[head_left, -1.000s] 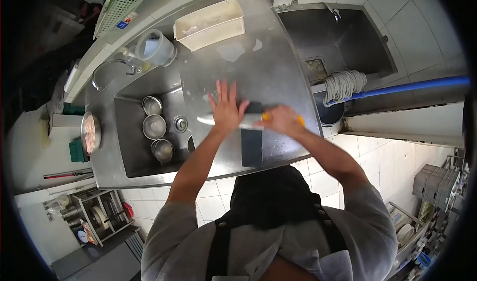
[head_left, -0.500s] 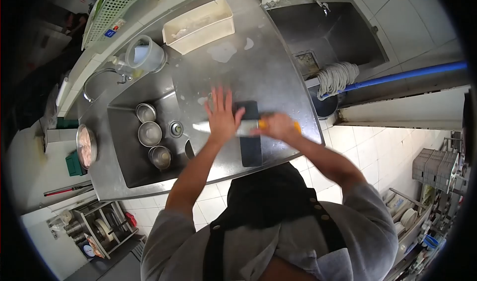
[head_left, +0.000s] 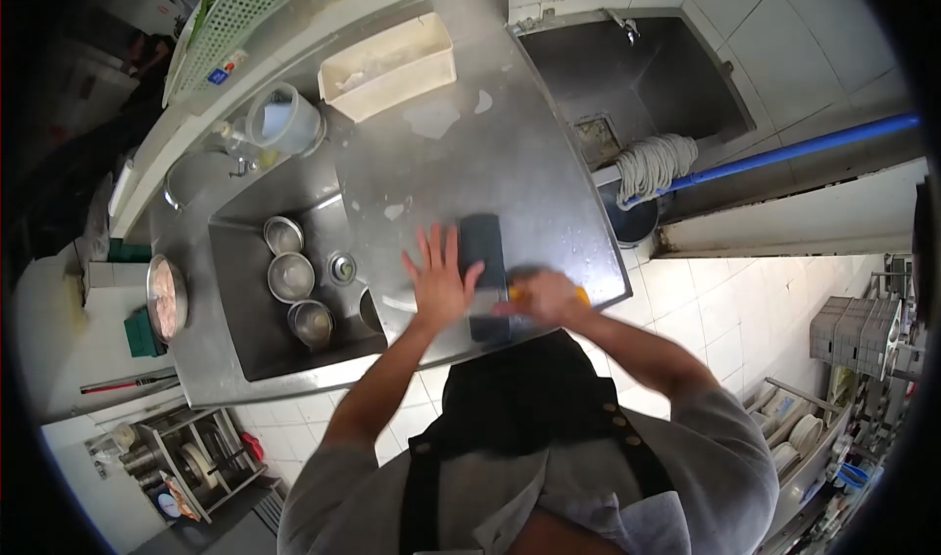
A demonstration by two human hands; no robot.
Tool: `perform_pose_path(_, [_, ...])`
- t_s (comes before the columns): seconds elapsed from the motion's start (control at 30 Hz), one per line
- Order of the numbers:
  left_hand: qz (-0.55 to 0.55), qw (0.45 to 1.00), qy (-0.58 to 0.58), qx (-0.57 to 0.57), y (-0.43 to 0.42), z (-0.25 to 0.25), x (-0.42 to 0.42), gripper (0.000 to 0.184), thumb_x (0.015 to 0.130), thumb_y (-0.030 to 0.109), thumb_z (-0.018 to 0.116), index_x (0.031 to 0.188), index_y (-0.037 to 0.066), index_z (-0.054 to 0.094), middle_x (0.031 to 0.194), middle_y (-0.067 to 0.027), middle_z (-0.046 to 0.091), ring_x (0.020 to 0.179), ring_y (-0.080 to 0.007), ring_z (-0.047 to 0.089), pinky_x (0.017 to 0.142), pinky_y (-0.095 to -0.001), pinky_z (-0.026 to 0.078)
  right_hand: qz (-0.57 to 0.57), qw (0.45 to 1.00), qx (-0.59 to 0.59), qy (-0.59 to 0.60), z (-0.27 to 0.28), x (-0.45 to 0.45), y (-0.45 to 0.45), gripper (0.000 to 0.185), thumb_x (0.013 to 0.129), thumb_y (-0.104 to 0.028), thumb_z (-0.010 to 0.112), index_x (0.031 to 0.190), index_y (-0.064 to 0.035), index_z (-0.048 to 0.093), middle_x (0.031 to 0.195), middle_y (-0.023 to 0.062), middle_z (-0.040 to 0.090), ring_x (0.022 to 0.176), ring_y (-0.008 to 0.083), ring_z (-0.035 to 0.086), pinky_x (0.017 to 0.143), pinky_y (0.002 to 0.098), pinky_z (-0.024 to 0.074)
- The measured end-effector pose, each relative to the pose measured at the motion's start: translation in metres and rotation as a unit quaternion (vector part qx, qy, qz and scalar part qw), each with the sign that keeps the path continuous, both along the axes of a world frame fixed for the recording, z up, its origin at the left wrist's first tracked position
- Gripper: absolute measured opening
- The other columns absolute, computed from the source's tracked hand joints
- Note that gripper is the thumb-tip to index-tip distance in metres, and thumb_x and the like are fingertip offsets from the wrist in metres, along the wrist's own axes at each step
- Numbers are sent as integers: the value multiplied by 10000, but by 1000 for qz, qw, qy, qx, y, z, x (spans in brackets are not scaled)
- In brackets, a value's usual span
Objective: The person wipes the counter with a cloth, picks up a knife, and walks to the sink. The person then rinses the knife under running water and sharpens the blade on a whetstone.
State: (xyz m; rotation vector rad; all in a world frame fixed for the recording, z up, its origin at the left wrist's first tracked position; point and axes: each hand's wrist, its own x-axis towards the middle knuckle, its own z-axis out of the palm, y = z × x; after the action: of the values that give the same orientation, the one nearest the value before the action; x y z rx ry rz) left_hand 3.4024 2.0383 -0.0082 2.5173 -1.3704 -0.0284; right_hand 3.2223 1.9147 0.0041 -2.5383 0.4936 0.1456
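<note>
A dark whetstone (head_left: pixel 481 242) lies lengthwise on the steel counter (head_left: pixel 451 168), pointing away from me. Across its near end rests a knife (head_left: pixel 487 303), blurred by motion, with its tip toward the left. My right hand (head_left: pixel 547 297) is closed around the knife's yellow handle. Over the blade lies my left hand (head_left: pixel 441 285), palm down with its fingers spread. It hides the middle of the blade, and part of the blade shows left of the wrist.
Left of the whetstone is a sink (head_left: pixel 240 290) holding metal bowls (head_left: pixel 291 277). A cream tub (head_left: pixel 388 65) and a clear container (head_left: pixel 285 119) stand farther back. A mop head (head_left: pixel 659 168) and a bowl of pinkish food (head_left: pixel 167 298) flank the counter.
Both hands and the knife have slid toward me along the whetstone, from around its middle to its near end. More of the stone's far end shows. The view has shifted slightly.
</note>
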Motion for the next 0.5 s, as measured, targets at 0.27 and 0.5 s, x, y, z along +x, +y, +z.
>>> perform_pose_path(0.27, [7,1000,-6,-4,5,9,3,730,933,485,540,1475,38,342,1583,-193,217,1479,-402,137,1084,-702,191,-10,1000,-13,1,-15,13,-9,772,716,-836,553,1038,-152,707,947,152,712,948,349,683,784,462,544])
perform_pose_path(0.5, [13,999,-19,-35,-38,-1,45,730,935,498,534,1454,16,358,1591,-212,180,1493,-397,99,1065,-733,181,-20,998,15,52,21,63,-52,790,707,-852,540,927,-113,709,889,171,713,924,357,683,750,474,539])
